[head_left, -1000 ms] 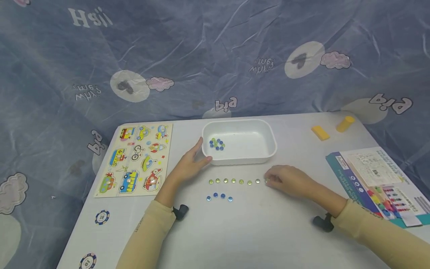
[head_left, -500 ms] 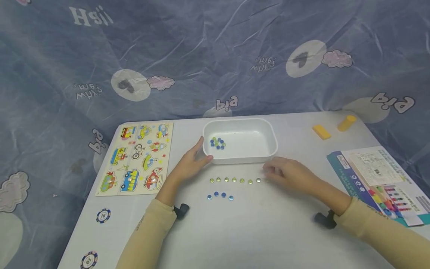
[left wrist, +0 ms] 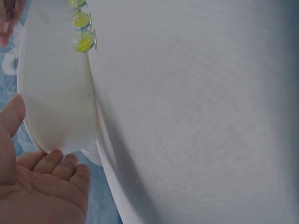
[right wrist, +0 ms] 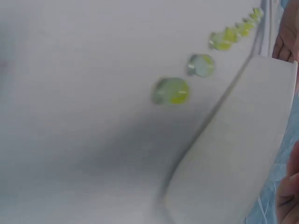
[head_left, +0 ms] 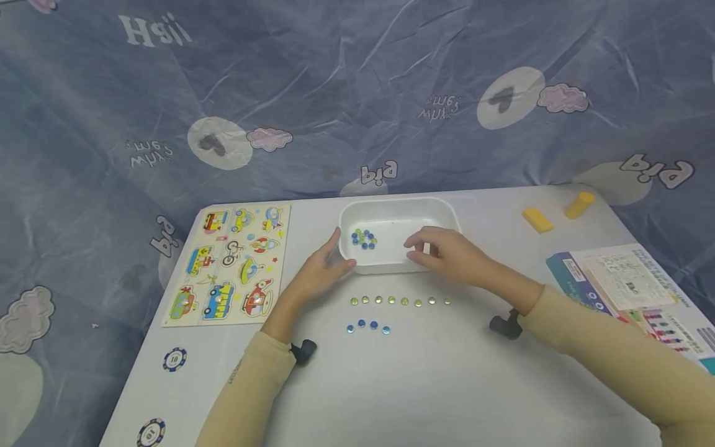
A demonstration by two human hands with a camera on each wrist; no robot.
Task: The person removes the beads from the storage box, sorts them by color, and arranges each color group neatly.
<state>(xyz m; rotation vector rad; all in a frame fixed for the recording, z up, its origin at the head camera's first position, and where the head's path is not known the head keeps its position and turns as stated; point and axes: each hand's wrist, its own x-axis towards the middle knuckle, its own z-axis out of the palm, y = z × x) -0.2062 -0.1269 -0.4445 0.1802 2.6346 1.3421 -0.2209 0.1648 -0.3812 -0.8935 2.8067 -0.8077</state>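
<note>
My left hand (head_left: 319, 273) rests against the left end of a white tray (head_left: 399, 268), thumb and fingers spread about its corner. In the left wrist view its fingertips touch the tray's rim. Over the tray's right half hovers my right hand (head_left: 449, 256), thumb and forefinger bent but apart, with nothing visible between them. Blue and yellow-green glass marbles (head_left: 364, 239) cluster at the tray's left. In front of it, several clear yellow-green marbles (head_left: 404, 302) form a row, also seen as marbles (right wrist: 202, 65) in the right wrist view. Nearer me lie several blue marbles (head_left: 373, 325).
A vehicle puzzle board (head_left: 229, 267) lies to the left, with two poker chips (head_left: 175, 359) nearer me. At the right are a yellow block (head_left: 537, 220), a yellow cylinder (head_left: 579, 205) and a printed box (head_left: 631, 292). A patterned cloth (head_left: 313, 93) hangs behind the table.
My right hand has let go of the marble at the row's right end, risen and moved left and away over the tray. My left hand stays at the tray.
</note>
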